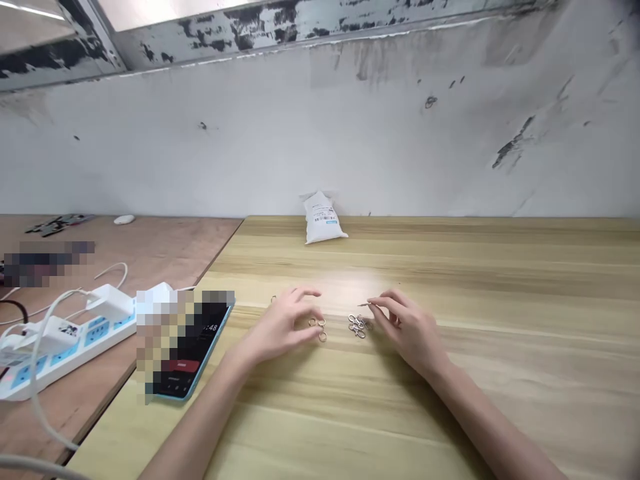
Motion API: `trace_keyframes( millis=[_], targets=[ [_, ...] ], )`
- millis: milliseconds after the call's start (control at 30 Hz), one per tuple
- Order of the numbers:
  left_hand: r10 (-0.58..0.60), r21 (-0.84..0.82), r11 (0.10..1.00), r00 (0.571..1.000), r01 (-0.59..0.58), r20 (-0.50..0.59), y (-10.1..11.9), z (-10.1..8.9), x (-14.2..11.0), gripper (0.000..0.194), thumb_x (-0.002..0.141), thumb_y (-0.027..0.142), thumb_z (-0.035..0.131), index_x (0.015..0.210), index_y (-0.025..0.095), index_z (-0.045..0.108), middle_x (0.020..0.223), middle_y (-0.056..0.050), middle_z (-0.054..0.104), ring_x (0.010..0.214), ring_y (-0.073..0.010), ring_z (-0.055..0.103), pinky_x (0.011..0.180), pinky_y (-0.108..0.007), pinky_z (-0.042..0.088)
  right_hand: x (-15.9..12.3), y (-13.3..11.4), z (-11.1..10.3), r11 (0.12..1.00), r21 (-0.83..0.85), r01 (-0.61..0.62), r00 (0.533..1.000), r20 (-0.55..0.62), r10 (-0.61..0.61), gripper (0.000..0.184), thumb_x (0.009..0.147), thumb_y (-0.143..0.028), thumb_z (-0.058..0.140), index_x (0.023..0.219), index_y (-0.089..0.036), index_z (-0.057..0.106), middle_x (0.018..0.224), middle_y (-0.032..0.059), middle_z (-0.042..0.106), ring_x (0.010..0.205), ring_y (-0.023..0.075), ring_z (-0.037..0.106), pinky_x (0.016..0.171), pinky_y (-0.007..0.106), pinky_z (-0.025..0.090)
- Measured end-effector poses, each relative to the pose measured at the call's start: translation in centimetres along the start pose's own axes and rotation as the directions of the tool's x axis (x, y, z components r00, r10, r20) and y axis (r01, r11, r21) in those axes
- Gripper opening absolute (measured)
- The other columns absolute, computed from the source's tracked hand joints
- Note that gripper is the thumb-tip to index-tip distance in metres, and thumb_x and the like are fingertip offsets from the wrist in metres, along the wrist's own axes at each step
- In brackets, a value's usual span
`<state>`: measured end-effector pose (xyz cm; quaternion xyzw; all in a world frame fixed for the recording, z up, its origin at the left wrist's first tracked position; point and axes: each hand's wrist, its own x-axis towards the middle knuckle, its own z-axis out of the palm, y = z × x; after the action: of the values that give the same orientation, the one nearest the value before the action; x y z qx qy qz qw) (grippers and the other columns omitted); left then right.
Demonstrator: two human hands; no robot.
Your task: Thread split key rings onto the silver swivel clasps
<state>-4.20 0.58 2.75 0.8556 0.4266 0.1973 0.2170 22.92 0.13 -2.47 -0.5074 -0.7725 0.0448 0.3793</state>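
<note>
My left hand [286,325] hovers low over the wooden table, fingers spread. Its thumb and fingertips are close around a few small metal rings [323,337]; whether they touch one I cannot tell. Another ring [273,299] lies just beyond that hand's back. Between both hands is a small pile of silvery metal clasps [357,325]. Thumb and forefinger of my right hand [407,327] pinch what looks like a small metal clasp [364,305], seen edge-on, its thin tip pointing left above the pile.
A white plastic packet [323,219] with a label leans near the wall. Left of my forearm lies a phone [200,353], partly pixelated. On the lower brown surface are a power strip [85,340] with plugged-in chargers, white cables and a white oval object [124,219].
</note>
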Motion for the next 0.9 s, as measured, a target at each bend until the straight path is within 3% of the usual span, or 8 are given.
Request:
trace_keyframes(
  millis=[67,133,200,367,733,833,900],
  targets=[
    [-0.086,0.034,0.995,0.985,0.092,-0.147,-1.0,-0.4,0.0,0.015,0.090,0.030,0.059,0.097,0.023,0.070,0.126,-0.008,0.058,0.120,-0.0257,0.053,0.103,-0.043,0.042,0.0,0.2,0.2,0.999,-0.035,-0.019,0.996,0.092,0.022,0.020,0.096,-0.030,0.051,0.092,-0.022,0.070,0.091,0.0033,0.066,0.055,0.0103,0.055,0.049,0.023,0.036],
    [-0.190,0.073,0.973,0.939,0.219,-0.285,-2.3,-0.5,0.1,0.020,0.090,0.029,0.057,0.104,0.022,0.068,0.121,-0.009,0.059,0.116,-0.0254,0.056,0.100,-0.042,0.044,0.0,0.1,0.1,0.999,-0.033,-0.010,0.985,0.173,0.015,0.020,0.095,-0.029,0.050,0.095,-0.022,0.069,0.094,0.0042,0.065,0.063,0.0128,0.059,0.052,0.024,0.037],
    [-0.243,0.114,0.947,0.903,0.299,-0.355,-3.6,-0.3,0.1,0.024,0.090,0.030,0.057,0.111,0.021,0.067,0.118,-0.009,0.060,0.112,-0.0252,0.057,0.098,-0.042,0.045,0.0,-0.2,0.0,1.000,-0.004,-0.006,0.975,0.223,0.007,0.021,0.094,-0.029,0.049,0.099,-0.023,0.068,0.098,0.0048,0.064,0.066,0.0135,0.060,0.055,0.025,0.040],
    [-0.208,0.241,0.927,0.928,0.287,-0.309,-5.0,0.5,0.0,0.014,0.089,0.028,0.060,0.096,0.024,0.072,0.111,-0.006,0.063,0.109,-0.0254,0.056,0.096,-0.042,0.042,-0.1,-0.5,-0.3,0.998,0.027,-0.059,0.969,0.241,0.051,0.024,0.097,-0.034,0.045,0.101,-0.023,0.066,0.101,0.0049,0.063,0.058,0.0115,0.056,0.056,0.027,0.041],
    [-0.202,0.186,0.946,0.931,0.266,-0.305,-4.0,0.5,0.2,0.018,0.092,0.028,0.056,0.082,0.021,0.069,0.098,-0.005,0.065,0.098,-0.0230,0.056,0.091,-0.040,0.041,-0.3,-0.5,-0.1,0.990,0.130,-0.051,0.970,0.242,0.019,0.023,0.098,-0.032,0.044,0.099,-0.022,0.065,0.099,0.0055,0.062,0.060,0.0118,0.056,0.056,0.027,0.041],
    [-0.219,0.054,0.968,0.934,0.244,-0.284,-2.4,0.7,0.4,0.019,0.092,0.031,0.055,0.082,0.020,0.068,0.099,-0.005,0.064,0.098,-0.0209,0.058,0.088,-0.036,0.046,-0.3,-0.8,-0.1,0.982,0.189,-0.006,0.977,0.209,-0.034,0.023,0.099,-0.029,0.043,0.102,-0.021,0.064,0.099,0.0065,0.061,0.056,0.0100,0.053,0.055,0.026,0.041],
    [-0.264,-0.238,0.947,0.947,0.218,-0.184,-0.8,0.9,0.6,0.024,0.093,0.035,0.055,0.080,0.019,0.067,0.109,-0.007,0.062,0.104,-0.0210,0.059,0.081,-0.031,0.050,-0.4,-1.6,-0.1,0.974,0.217,0.062,0.978,0.182,-0.103,0.022,0.098,-0.027,0.045,0.108,-0.021,0.063,0.102,0.0078,0.061,0.056,0.0093,0.052,0.055,0.025,0.042]
  ],
)
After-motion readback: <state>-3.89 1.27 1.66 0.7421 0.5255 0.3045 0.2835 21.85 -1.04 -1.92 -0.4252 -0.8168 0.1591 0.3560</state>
